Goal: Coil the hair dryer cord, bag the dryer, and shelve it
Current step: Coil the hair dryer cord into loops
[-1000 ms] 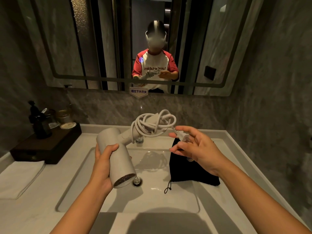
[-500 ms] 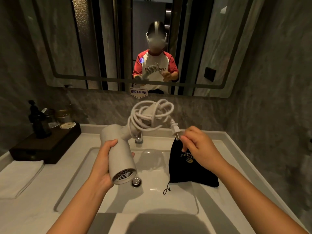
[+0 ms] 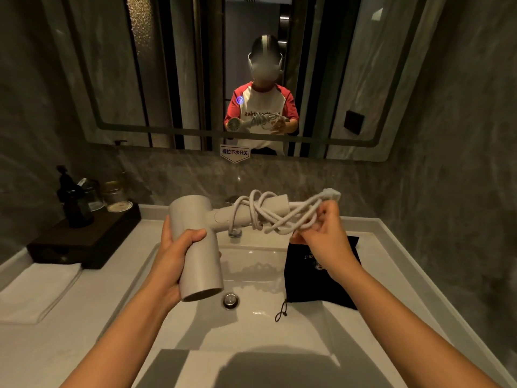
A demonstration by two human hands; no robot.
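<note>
to finish the coil neatly, the loose loops of cord (image 3: 275, 217) wound round the handle likely want snugging and the plug (image 3: 331, 194) tucking, as the left hand (image 3: 174, 256) wraps the hair dryer (image 3: 195, 242) barrel above the sink (image 3: 251, 326) and the right hand (image 3: 326, 233) pinches the loops, bag (image 3: 321, 278) on the counter (image 3: 70, 345).

Hair dryer (image 3: 195, 247) held over sink (image 3: 251, 326), barrel in left hand (image 3: 173, 259), handle pointing right. Cord (image 3: 277, 217) looped round handle, far end in right hand (image 3: 324, 236). Bag (image 3: 316, 287) lies on sink's right edge, below/behind right hand, drawstring (image 3: 281, 313) hanging into basin. Drain (image 3: 230, 300) just right of barrel's lower end. Tray (image 3: 84, 242) w/ bottles back left on counter (image 3: 56, 345), folded towel (image 3: 36, 292) in front of it. Mirror (image 3: 84, 65) on wall behind.
</note>
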